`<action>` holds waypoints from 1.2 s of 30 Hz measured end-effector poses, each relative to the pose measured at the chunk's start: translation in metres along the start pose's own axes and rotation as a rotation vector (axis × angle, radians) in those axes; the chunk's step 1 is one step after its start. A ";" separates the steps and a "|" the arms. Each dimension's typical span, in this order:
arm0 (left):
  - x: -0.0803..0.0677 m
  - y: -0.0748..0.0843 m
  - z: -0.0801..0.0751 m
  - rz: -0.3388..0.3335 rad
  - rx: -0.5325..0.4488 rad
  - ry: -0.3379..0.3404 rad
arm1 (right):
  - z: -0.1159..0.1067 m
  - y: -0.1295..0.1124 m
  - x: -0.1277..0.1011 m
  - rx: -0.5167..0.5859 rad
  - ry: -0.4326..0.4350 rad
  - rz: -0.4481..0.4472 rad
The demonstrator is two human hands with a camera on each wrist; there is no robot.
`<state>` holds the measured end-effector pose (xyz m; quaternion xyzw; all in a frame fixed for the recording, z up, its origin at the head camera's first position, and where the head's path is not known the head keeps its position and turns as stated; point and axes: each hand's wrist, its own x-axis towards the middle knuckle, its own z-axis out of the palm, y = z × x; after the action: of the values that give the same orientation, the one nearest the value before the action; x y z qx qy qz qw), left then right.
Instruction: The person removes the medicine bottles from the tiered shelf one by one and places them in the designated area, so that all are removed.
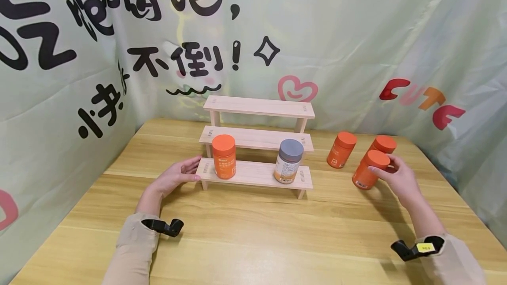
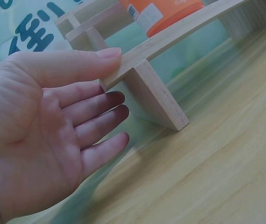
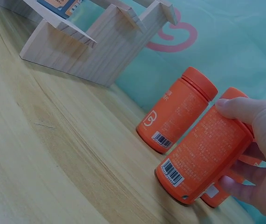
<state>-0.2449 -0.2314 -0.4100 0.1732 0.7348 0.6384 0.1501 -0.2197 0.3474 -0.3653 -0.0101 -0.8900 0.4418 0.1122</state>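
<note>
My left hand (image 1: 189, 171) is at the left end of a three-step wooden stand (image 1: 253, 173). In the left wrist view its thumb (image 2: 100, 56) lies on the lowest step's end (image 2: 151, 91), and the other fingers stay straight below it. On that step stand an orange bottle (image 1: 223, 156) and a grey-lidded bottle (image 1: 289, 162). My right hand (image 1: 390, 171) grips an upright orange bottle (image 1: 367, 171) on the table, right of the stand. The right wrist view shows the fingers (image 3: 256, 135) wrapped round this bottle (image 3: 202, 158).
Two more orange bottles (image 1: 341, 149) (image 1: 383, 144) stand on the wooden table (image 1: 253, 241) next to the held one. A printed cloth backdrop (image 1: 356, 34) closes in the table at the back and sides. The stand's two upper steps hold nothing.
</note>
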 end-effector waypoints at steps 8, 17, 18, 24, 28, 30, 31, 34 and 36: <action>0.000 0.000 0.001 0.004 -0.005 -0.008 | -0.003 0.000 -0.003 0.035 -0.022 -0.004; 0.000 0.000 0.001 0.003 0.014 -0.005 | -0.009 0.017 0.003 0.075 -0.035 -0.019; 0.000 0.001 0.001 0.003 0.022 -0.002 | -0.010 0.017 0.002 0.085 -0.032 -0.027; -0.002 0.004 0.002 0.007 0.063 0.016 | -0.020 0.000 -0.001 0.126 -0.019 -0.016; -0.002 0.004 0.002 -0.002 0.057 0.025 | -0.025 -0.007 -0.001 0.171 -0.016 -0.034; -0.002 0.004 0.003 0.000 0.051 0.021 | -0.027 -0.012 -0.002 0.208 -0.006 -0.036; -0.002 0.004 0.003 -0.002 0.049 0.021 | -0.028 -0.014 -0.002 0.218 0.000 -0.039; -0.002 0.004 0.003 -0.001 0.043 0.016 | -0.030 -0.023 -0.001 0.211 0.028 -0.032; -0.002 0.004 0.002 -0.002 0.038 0.013 | -0.030 -0.028 0.000 0.180 0.039 -0.024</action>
<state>-0.2420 -0.2297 -0.4063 0.1712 0.7479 0.6254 0.1424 -0.2112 0.3536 -0.3253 0.0021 -0.8445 0.5182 0.1354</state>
